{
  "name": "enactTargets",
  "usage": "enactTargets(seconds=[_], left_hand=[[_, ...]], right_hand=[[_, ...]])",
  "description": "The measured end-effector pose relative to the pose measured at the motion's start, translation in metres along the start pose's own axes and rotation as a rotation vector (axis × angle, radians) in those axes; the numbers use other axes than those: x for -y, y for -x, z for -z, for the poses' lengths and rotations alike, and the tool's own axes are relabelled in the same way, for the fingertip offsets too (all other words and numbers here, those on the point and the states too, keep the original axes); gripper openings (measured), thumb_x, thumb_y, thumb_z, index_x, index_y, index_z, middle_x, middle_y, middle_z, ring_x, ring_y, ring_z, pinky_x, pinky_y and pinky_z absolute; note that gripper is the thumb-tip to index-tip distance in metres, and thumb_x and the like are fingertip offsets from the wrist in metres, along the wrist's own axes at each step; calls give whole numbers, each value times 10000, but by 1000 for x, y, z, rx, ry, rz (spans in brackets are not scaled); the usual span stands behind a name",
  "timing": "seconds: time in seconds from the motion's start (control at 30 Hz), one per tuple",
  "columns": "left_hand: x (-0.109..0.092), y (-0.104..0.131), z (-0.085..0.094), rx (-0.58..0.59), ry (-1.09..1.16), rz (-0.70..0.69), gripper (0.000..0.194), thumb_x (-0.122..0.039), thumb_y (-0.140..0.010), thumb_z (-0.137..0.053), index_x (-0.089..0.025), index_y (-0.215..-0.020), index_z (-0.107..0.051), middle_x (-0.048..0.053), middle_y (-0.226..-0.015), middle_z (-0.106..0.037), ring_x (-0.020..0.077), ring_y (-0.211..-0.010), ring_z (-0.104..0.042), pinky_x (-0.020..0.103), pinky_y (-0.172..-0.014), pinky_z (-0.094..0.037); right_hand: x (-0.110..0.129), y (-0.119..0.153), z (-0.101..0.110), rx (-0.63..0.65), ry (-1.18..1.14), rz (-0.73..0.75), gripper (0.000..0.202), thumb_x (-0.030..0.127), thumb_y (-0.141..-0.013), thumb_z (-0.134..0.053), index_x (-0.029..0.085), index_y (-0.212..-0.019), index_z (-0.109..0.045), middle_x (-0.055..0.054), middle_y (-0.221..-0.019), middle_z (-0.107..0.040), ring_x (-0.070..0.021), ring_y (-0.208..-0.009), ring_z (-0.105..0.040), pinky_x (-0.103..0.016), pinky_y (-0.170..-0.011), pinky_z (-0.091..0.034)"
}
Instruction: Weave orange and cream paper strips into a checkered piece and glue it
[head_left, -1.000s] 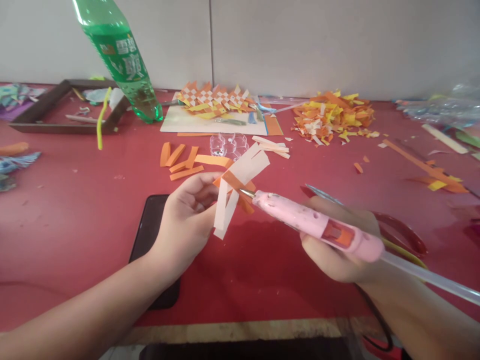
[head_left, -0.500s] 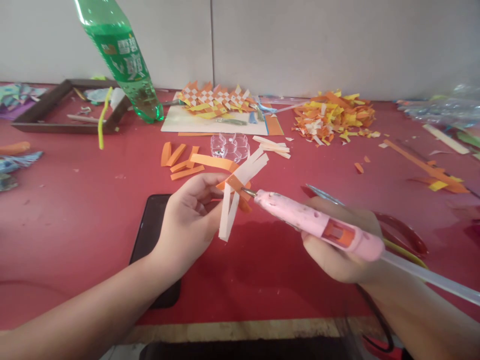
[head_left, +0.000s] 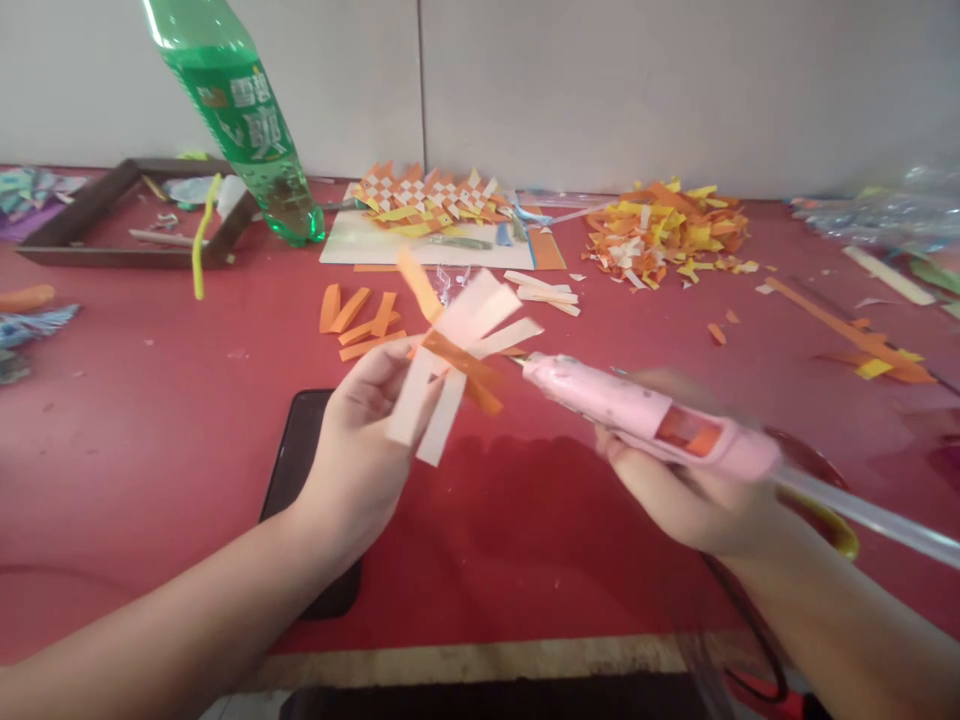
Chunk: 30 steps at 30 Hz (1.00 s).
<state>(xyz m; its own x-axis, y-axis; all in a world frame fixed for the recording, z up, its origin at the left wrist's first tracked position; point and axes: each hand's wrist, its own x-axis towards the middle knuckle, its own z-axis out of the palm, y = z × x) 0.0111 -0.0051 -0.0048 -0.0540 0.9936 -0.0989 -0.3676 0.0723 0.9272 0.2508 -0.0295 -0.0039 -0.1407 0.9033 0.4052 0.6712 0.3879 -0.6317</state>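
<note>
Pinched in my left hand point(head_left: 367, 430) is a woven piece of white and orange paper strips point(head_left: 457, 350), its loose ends fanning out. My right hand point(head_left: 682, 490) is wrapped round a pink glue gun point(head_left: 622, 400) with a clear glue stick out of its back. The metal nozzle points left, close to the right side of the strips; whether it touches them I cannot tell. Behind my left hand lie several folded orange strips point(head_left: 367, 320), and white strips point(head_left: 544, 292) lie farther right.
A black phone point(head_left: 300, 450) lies under my left wrist. Farther back are a green bottle point(head_left: 255, 140), a dark frame point(head_left: 67, 215), a woven paper piece on a white board point(head_left: 352, 243) and a heap of paper scraps point(head_left: 667, 235). Scissors point(head_left: 832, 520) lie partly behind my right hand.
The woven strips have turned and spread in my left hand, with the white strips facing the camera more. The glue gun nozzle has moved slightly up and right, off the centre of the strips.
</note>
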Motion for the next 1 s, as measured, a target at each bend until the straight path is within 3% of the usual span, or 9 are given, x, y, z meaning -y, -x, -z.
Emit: enactTargets(seconds=[0.07, 0.2, 0.37, 0.5, 0.6, 0.67, 0.73, 0.9, 1.0], left_hand=[[1, -5, 2, -47, 71, 30, 167, -196, -727, -804, -227, -860, -709, -38, -767, -672, 87, -706, -658, 183, -713, -563], [1, -10, 4, -77, 160, 82, 148, -177, -696, -817, -215, -792, -711, -37, -786, -674, 88, -730, -668, 198, -736, -575], [0, -7, -1, -24, 169, 114, 196, -197, -673, -848, -221, -821, -720, -34, -818, -705, 86, -727, -667, 182, -691, -575], [0, -2, 0, 47, 62, 184, 231, -272, -720, -830, -229, -908, -703, -39, -769, -710, 56, -627, -629, 157, -653, -548], [0, 1, 1, 118, -3, 211, 286, -263, -731, -823, -241, -971, -668, -51, -748, -707, 53, -613, -630, 141, -631, -525], [0, 3, 0, 178, -51, 228, 357, -229, -691, -848, -237, -981, -640, -51, -748, -710, 65, -629, -645, 134, -611, -507], [1, 5, -2, 240, -115, 257, 428, -196, -654, -865, -229, -998, -612, -42, -759, -717, 81, -634, -652, 145, -598, -499], [3, 11, -4, 375, -244, 272, 459, -184, -688, -833, -224, -1066, -575, -22, -800, -730, 118, -680, -675, 199, -653, -523], [3, 12, -4, 445, -275, 238, 399, -173, -708, -817, -213, -1037, -594, -12, -835, -736, 126, -743, -688, 207, -715, -525]], right_hand=[[-1, 0, 0, -21, 16, -67, 268, 165, -732, -606, 230, -984, -543, 0, -703, -601, -158, -551, -576, -275, -474, -431], [-3, -5, -2, -15, 306, -132, 266, 258, -769, -616, 233, -1010, -506, -14, -725, -631, -178, -549, -592, -272, -459, -404], [-15, -12, -8, 181, 568, 18, 389, 171, -742, -528, 179, -1131, -519, -122, -1028, -692, -288, -880, -666, -369, -680, -505], [-15, -13, -8, 171, 649, 128, 340, 151, -734, -515, 155, -1071, -561, -125, -938, -650, -316, -884, -607, -457, -770, -491], [-1, -15, -3, -23, 519, 238, 249, 151, -763, -555, 178, -1010, -557, -103, -869, -600, -284, -826, -577, -455, -760, -466], [11, -15, 0, -79, 333, 312, 211, 154, -796, -605, 209, -990, -541, -68, -844, -595, -237, -787, -571, -413, -741, -457], [19, -13, 0, -44, 218, 402, 234, 209, -810, -678, 225, -997, -538, -43, -837, -601, -209, -780, -570, -387, -740, -453], [26, -5, -7, 12, 225, 552, 363, 437, -783, -744, 208, -1020, -591, -50, -866, -592, -215, -829, -544, -402, -768, -439], [28, -3, -8, 46, 183, 535, 212, 372, -812, -728, 263, -979, -657, -25, -852, -554, -198, -818, -511, -398, -761, -421]])
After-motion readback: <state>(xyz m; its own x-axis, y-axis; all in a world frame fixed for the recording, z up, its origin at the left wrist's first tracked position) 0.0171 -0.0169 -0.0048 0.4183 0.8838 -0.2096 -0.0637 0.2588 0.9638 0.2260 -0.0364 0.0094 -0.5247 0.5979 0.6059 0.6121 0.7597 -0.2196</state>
